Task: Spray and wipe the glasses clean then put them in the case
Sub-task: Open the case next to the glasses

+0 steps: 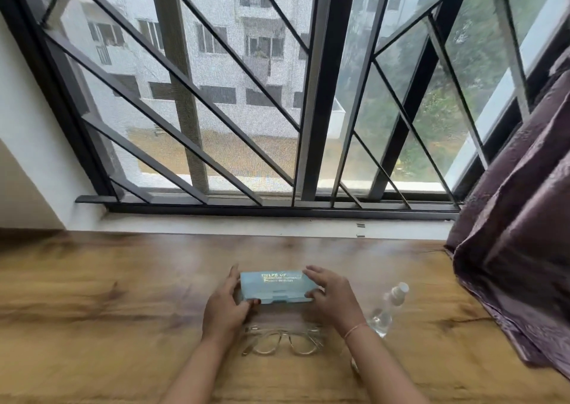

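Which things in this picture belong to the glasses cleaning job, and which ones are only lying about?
For the job: blue case, held at its ends by left hand and right hand; glasses on the table; clear spray bottle.
Not for the job: purple curtain; window grille.

Both bare forearms reach forward. Left hand (226,306) holds the case (277,289) by its left end, fingers on the far side, thumb at the near edge. Right hand (334,298) holds the right end likewise.
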The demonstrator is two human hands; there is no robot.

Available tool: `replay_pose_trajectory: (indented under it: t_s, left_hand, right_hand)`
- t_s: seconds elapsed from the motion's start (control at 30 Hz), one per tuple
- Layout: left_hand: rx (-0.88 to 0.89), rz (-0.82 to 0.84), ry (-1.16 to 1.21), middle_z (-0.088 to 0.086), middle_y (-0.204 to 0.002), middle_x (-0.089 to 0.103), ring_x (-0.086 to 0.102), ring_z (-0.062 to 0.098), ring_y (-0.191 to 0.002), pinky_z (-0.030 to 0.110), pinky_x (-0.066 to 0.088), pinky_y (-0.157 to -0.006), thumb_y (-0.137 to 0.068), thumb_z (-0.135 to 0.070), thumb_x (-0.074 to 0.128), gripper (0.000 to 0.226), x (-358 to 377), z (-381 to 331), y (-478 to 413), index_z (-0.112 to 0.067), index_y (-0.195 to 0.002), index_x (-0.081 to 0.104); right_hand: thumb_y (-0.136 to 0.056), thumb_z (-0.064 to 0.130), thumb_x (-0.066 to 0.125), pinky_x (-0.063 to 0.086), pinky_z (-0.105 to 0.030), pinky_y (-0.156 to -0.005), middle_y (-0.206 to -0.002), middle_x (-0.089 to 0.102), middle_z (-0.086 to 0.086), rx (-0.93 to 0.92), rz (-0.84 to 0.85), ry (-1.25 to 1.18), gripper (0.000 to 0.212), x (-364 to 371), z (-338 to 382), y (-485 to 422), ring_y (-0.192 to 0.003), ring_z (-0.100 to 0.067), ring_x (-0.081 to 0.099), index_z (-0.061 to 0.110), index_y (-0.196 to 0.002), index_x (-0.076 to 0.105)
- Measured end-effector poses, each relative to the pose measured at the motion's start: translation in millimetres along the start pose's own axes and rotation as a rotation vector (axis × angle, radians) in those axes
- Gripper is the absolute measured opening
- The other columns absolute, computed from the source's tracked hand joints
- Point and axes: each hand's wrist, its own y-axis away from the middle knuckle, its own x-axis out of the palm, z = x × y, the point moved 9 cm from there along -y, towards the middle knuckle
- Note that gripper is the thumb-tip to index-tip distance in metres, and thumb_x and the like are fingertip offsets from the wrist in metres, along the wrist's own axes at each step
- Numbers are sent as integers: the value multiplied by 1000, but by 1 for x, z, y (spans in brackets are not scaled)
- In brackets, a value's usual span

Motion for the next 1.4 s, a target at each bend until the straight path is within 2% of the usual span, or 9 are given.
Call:
replay_pose_trajectory:
  t_s: [0.27,0.43,0.6,0.73,0.83,0.93,1.03,1.17,1.4]
  left_hand:
    - [7,9,-60,4,-131,54,52,20,-115,25,40,-90,-68,-15,77,89,2,-2,-2,-19,-143,30]
    - [48,28,-38,1,-109,60,55,21,-104,32,46,-84,-66,-18,77,101,1,-4,-3,-40,-142,14]
    - [60,96,-35,3,-107,57,53,19,-101,34,47,-86,-66,-19,78,106,5,-3,-7,-38,-139,5]
    - [60,97,-48,6,-104,56,53,21,-99,35,47,-86,-66,-20,78,106,6,-2,-8,-34,-140,3]
    - [57,101,-65,6,-103,55,52,21,-98,35,46,-85,-67,-20,78,106,7,-2,-8,-33,-139,2]
    - [64,105,-87,5,-102,55,52,20,-96,33,46,-82,-68,-23,77,106,7,-3,-8,-35,-139,0]
    - [68,106,-92,4,-103,55,51,18,-96,31,45,-81,-69,-24,77,106,8,-3,-8,-36,-139,-1]
    - [76,102,-90,3,-103,55,51,18,-96,31,46,-82,-69,-24,76,106,7,-3,-8,-38,-139,-2]
    - [73,98,-102,-2,-103,54,50,16,-97,27,43,-78,-70,-25,76,104,6,-6,-6,-39,-139,-1]
  right_hand:
    - [-89,12,57,39,-19,-85,-110,68,-10,90,7,-72,22,-13,4,-32,-103,-20,60,5,-107,67]
    - [-91,17,54,34,-21,-68,-94,68,-11,132,7,-71,19,-10,3,-44,-84,-18,55,4,-95,67]
    - [-91,20,52,33,-24,-60,-83,60,-5,156,-8,-84,14,-7,1,-46,-82,-18,52,17,-79,57]
    - [-93,22,50,37,-23,-75,-102,66,-10,143,-4,-105,19,-5,1,-40,-95,-21,57,11,-101,64]
    - [-93,20,50,39,-26,-91,-122,60,-12,109,-43,-131,34,-10,4,-30,-113,-24,53,10,-126,53]
    - [-88,13,58,42,-36,-98,-119,56,-9,19,-191,-156,45,-24,12,-10,-111,-22,51,12,-133,47]
    - [-80,6,67,49,-27,-83,-95,62,-1,-39,-318,-139,33,-33,12,21,-90,-15,57,12,-112,66]
    - [-72,-1,73,42,-5,-65,-72,61,7,-36,-292,-143,20,-27,-2,56,-76,-2,59,13,-87,75]
    - [-74,-16,64,41,0,-61,-66,52,7,-16,-131,-152,22,-7,-20,65,-65,16,57,-1,-88,73]
